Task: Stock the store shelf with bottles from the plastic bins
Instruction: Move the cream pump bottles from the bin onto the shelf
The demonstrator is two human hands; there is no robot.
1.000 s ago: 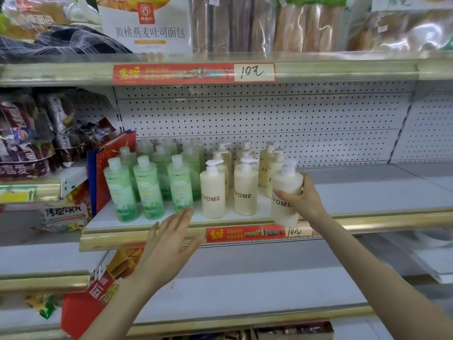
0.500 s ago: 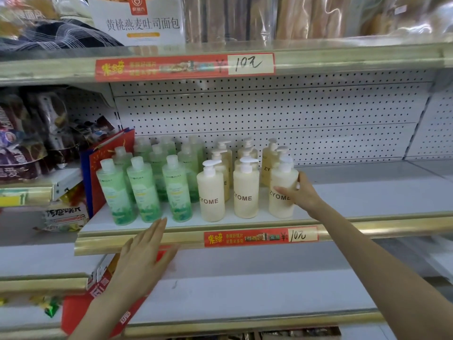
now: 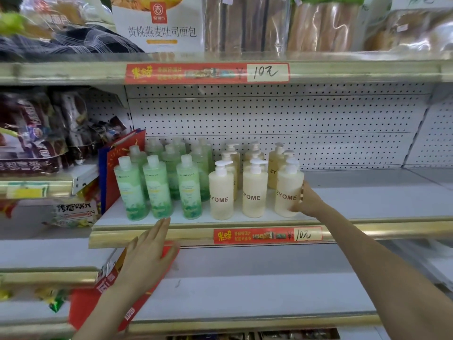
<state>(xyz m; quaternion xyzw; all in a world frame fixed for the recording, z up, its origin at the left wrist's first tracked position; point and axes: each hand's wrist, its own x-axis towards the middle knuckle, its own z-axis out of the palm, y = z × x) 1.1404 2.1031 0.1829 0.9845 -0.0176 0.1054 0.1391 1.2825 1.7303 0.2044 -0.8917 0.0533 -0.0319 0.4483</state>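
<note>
A second ago our right hand (image 3: pixel 307 201) held the cream ZYOME pump bottle (image 3: pixel 288 190) tilted over the gold lip. Now it stands upright on the shelf (image 3: pixel 367 204), closing the 3 o'clock end of the front row beside two matching pump bottles (image 3: pixel 221 192). The fingers are still wrapped round its right side, so we judge the placement done and only the release left.

Our left hand (image 3: pixel 147 256) has dropped from beside the green bottles (image 3: pixel 157 187) and now hovers flat, fingers straight and holding nothing, at 6 o'clock of them, just below the shelf edge.

The green bottles stand at 9 o'clock of the cream ones, several rows deep. At 9 o'clock of those leans a red gift bag (image 3: pixel 117 163); we cannot see what it contains. The plastic bins are out of view.
</note>
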